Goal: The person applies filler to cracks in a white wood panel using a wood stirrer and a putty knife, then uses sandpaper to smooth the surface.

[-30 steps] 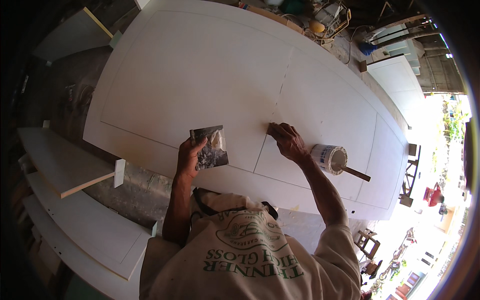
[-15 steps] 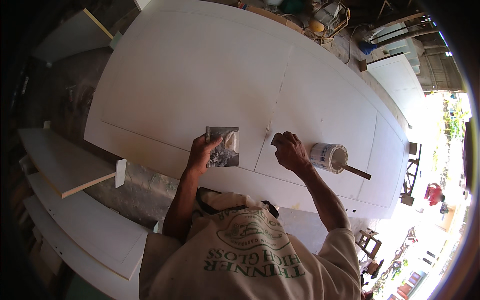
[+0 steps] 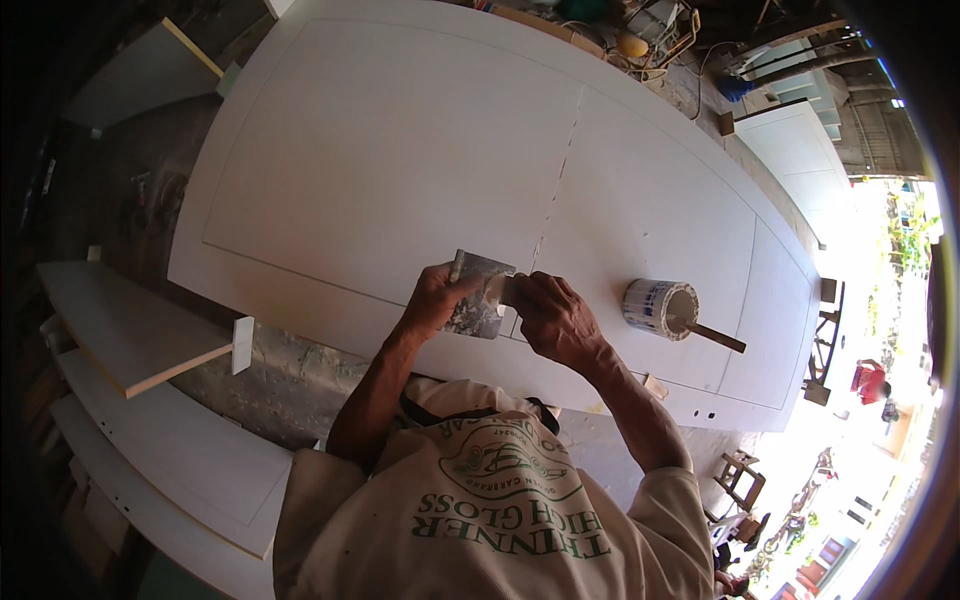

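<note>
My left hand (image 3: pixel 434 300) grips a square, stained grey plate (image 3: pixel 474 316) with a pale smear of paste on its right part. My right hand (image 3: pixel 553 318) is closed on a small putty knife (image 3: pixel 511 290), which meets that smear. Both are over a large white panel (image 3: pixel 390 140) with thin grooves and a dotted, filled line running toward its far edge. A white can (image 3: pixel 650 306) with printed sides lies to the right of my right hand on the panel, a wooden stick (image 3: pixel 720 337) poking out of its mouth.
White boards (image 3: pixel 185 460) rest on supports at left. Another panel (image 3: pixel 790 170) is at upper right. Clutter (image 3: pixel 645 50) lines the far side, a wooden stool (image 3: pixel 740 480) stands at lower right, and a person in red (image 3: pixel 868 385) is in the bright opening.
My left hand has moved right with the plate. My right hand has drawn back from the dotted line, down toward me, and brought the knife onto the plate's smear.
</note>
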Motion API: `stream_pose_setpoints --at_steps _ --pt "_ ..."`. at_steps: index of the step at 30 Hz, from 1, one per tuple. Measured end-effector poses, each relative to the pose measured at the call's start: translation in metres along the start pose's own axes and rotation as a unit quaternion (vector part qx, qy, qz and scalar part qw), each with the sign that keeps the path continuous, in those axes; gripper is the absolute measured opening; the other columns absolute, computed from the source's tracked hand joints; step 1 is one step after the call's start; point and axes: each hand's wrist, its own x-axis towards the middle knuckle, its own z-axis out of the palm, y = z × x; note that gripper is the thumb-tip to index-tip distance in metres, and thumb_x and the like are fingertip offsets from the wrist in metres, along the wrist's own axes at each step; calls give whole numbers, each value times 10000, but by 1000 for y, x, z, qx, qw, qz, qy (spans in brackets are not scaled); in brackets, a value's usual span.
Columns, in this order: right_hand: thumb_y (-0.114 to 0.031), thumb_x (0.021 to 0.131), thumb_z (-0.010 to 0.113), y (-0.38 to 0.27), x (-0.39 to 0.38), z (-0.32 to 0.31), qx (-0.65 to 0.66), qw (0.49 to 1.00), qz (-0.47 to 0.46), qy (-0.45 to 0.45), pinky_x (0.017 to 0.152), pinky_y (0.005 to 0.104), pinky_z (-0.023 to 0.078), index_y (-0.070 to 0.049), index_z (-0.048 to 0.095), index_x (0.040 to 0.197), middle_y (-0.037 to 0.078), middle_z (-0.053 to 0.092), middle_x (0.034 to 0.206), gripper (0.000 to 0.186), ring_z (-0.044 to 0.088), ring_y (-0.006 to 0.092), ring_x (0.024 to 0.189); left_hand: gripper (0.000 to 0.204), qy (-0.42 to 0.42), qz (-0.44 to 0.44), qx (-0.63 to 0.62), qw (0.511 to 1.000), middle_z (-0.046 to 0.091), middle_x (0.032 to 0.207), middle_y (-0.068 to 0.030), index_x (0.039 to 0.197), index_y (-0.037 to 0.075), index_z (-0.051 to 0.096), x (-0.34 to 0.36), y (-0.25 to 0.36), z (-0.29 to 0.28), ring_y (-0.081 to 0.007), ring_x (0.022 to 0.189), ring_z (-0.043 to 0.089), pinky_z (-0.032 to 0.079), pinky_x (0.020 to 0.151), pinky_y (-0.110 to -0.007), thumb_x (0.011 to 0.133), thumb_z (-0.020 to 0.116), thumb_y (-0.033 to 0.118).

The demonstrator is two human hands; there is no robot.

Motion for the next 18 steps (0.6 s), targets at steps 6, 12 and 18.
stream_pose_setpoints --at_steps 6,12,18 --pt "40 775 613 44 -33 19 -41 997 55 23 984 446 543 -28 701 1121 135 651 1200 363 645 305 1100 229 72 20 -79 994 733 968 -2 1084 22 753 -8 -12 -3 -96 896 658 533 815 -300 963 758 216" --pt "39 760 678 70 -54 49 -16 997 69 -27 977 468 548 -17 681 1168 152 627 1269 412 635 352 1128 246 101 23 -47 994 742 1032 -14 1144 5 752 -9 -17 -20 -95 938 652 514 868 -288 967 748 175" --pt "26 793 677 67 -62 50 -73 987 122 -79 973 413 543 -25 709 1088 91 612 1217 301 623 274 1113 256 125 16 -49 991 709 1000 24 1094 44 755 -16 -24 -23 -80 904 605 474 850 -285 947 772 253"
